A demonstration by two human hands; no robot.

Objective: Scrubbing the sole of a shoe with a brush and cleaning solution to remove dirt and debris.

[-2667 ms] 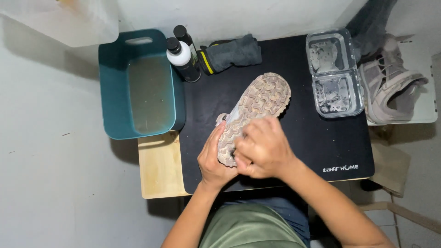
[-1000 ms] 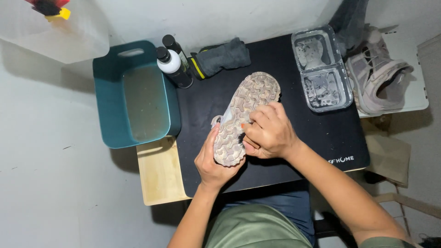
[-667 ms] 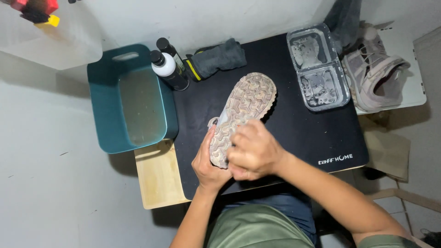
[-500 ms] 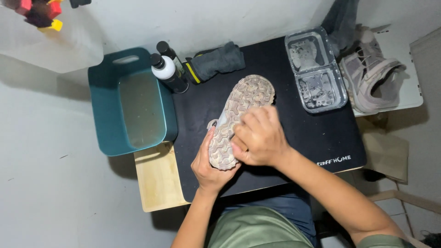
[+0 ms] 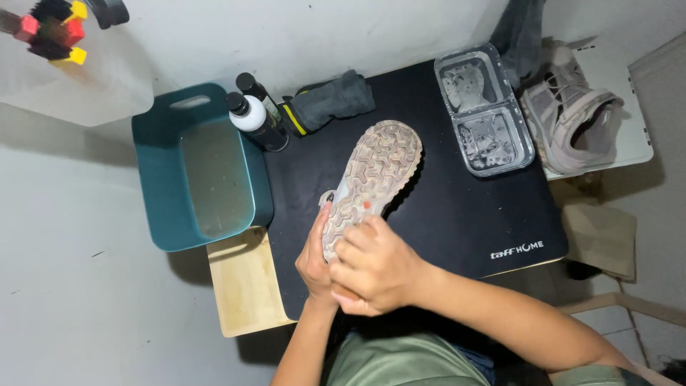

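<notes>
A dirty shoe (image 5: 375,175) lies sole up on the black mat (image 5: 464,214), toe pointing to the far right. My left hand (image 5: 314,261) grips its heel from the left side. My right hand (image 5: 375,268) sits closed on the heel end of the sole, fingers curled; anything inside it is hidden. The tread is pale grey-brown with zigzag lugs.
A teal tub (image 5: 204,168) of murky water stands at the left. Two dark bottles (image 5: 254,118) and a grey cloth (image 5: 332,100) lie behind the shoe. A clear two-part tray (image 5: 486,111) sits far right, with a second shoe (image 5: 572,118) on a white surface beyond it.
My right hand has slid back and forth along the sole and now rests at the heel end. The left hand keeps its hold on the shoe.
</notes>
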